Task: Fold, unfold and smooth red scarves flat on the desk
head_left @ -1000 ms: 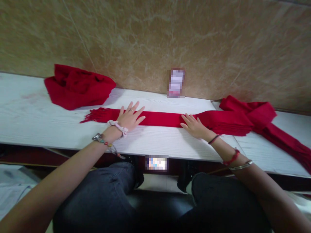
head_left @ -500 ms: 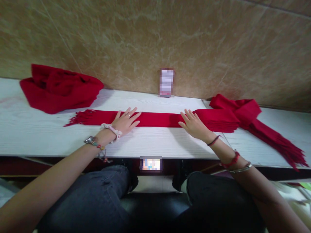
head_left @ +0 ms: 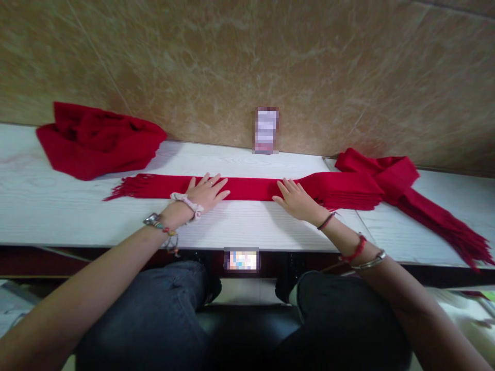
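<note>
A long red scarf (head_left: 251, 189) lies flat in a narrow strip along the white table, its fringe at the left end. My left hand (head_left: 207, 195) rests on it with fingers spread, to the left of the middle. On the right, my right hand (head_left: 296, 200) lies flat on the same strip, fingers stretched out. Neither hand grips the cloth. Just right of my right hand, a thicker folded stack of red cloth (head_left: 344, 188) overlaps the strip; whether it is one piece with the scarf I cannot tell.
A bunched red cloth (head_left: 104, 144) sits at the back left. Another red fringed scarf (head_left: 398, 175) lies looped at the right. A blurred-out phone-like object (head_left: 266, 130) leans on the marbled wall (head_left: 193, 72). The white table's (head_left: 232, 229) front edge runs above my knees.
My right hand has slid left along the scarf, closer to my left hand. My left hand has shifted slightly right. The cloths keep their arrangement.
</note>
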`<state>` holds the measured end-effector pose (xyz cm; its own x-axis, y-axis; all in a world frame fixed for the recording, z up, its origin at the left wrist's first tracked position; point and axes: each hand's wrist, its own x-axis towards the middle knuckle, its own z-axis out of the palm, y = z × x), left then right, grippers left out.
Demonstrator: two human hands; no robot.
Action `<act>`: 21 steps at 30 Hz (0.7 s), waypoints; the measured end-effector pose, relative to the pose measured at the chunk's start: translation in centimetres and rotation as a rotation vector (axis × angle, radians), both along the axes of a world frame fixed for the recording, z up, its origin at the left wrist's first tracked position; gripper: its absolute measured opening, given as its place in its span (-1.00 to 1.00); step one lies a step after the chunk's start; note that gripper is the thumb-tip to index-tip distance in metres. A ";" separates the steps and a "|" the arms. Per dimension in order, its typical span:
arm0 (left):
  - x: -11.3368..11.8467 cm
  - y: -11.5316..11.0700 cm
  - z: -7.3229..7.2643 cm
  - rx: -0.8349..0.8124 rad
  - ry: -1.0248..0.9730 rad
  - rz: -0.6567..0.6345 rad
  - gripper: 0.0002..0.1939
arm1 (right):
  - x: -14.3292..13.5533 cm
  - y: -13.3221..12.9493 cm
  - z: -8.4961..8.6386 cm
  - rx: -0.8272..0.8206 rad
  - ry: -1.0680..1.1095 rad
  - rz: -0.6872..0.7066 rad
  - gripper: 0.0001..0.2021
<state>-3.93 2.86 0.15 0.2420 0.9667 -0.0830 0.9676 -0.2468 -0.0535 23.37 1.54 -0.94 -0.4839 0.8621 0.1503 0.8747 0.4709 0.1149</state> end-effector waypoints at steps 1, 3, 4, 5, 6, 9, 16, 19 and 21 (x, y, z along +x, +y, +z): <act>0.7 0.0 0.0 0.035 0.002 -0.054 -0.46 | -0.9 0.3 0.2 -0.011 0.016 -0.005 -0.37; 2.2 0.1 -0.3 0.080 -0.006 -0.165 -0.47 | -2.8 0.8 0.3 -0.042 0.051 0.012 -0.38; 2.8 0.1 -0.4 0.088 -0.015 -0.210 -0.47 | -3.5 1.0 0.2 -0.061 0.065 0.033 -0.38; 3.3 0.3 -0.6 0.083 -0.022 -0.244 -0.47 | -4.1 1.2 0.1 -0.081 0.074 0.048 -0.39; 3.6 0.4 -0.9 0.069 -0.029 -0.266 -0.47 | -4.5 1.3 -0.1 -0.101 0.078 0.056 -0.40; 3.6 0.7 -1.3 0.000 -0.040 -0.284 -0.46 | -4.6 1.5 -0.4 -0.148 0.088 0.047 -0.42; 2.8 1.1 -0.8 -0.029 -0.091 -0.304 -0.49 | -3.9 1.6 0.2 -0.129 0.097 -0.028 -0.50; 3.4 1.2 -0.8 0.067 -0.091 -0.279 -0.53 | -4.4 1.5 0.6 -0.098 0.082 -0.091 -0.55; 3.9 1.3 -1.1 0.138 -0.072 -0.257 -0.53 | -4.7 1.5 0.7 -0.078 0.063 -0.123 -0.55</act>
